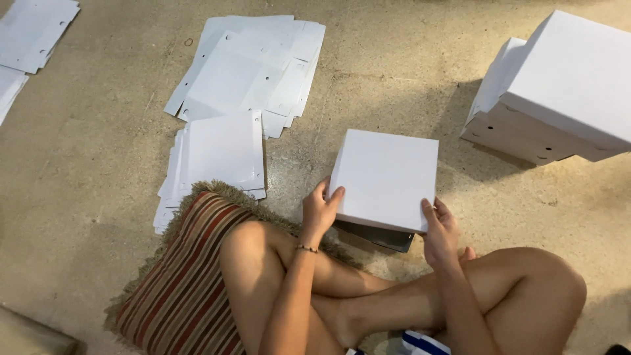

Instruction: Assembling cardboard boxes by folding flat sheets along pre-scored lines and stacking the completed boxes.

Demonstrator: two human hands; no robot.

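Both hands pinch the white box (385, 179); left hand (320, 212) grips its near-left corner, right hand (440, 229) its near-right corner. Bare floor (98, 151) lies open left; flat cardboard sheets (227, 118) and stacked boxes (559, 92) sit beyond.

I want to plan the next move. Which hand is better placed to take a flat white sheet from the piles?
Probably the left hand: the flat sheet piles lie on its side of the white box; the right hand is farther.

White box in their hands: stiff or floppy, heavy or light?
Probably stiff: the white box keeps flat faces and crisp edges. Likely light: left hand and right hand lift it by fingertips at its corners. Smooth card, possibly slippery.
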